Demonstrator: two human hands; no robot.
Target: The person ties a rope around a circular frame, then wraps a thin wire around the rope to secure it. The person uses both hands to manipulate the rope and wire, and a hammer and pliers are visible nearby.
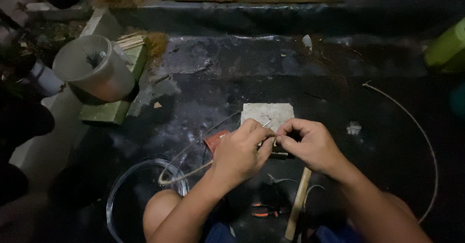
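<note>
Both grips meet over a pale square slab [268,113]: the left hand [240,152] has its grip pinched together on a thin wire [186,174], and the right hand [310,143] closes thumb and forefinger on the same wire just beside it, fingertips nearly touching, likely so the short stretch between them stays taut and steady. From the left grip the wire runs down and leftward into a loop. Under the hands lies a small reddish block [214,140]; nearer the body rest a wooden-handled tool [297,203] and orange-handled pliers [264,210], within easy reach. Far up and left of the grips a pale bucket [94,67] lies tipped on a green block [114,108], with a dark tuft inside. Below-left sits a coil of clear tubing [127,185], and a long curved wire [426,141] arcs to the right
</note>
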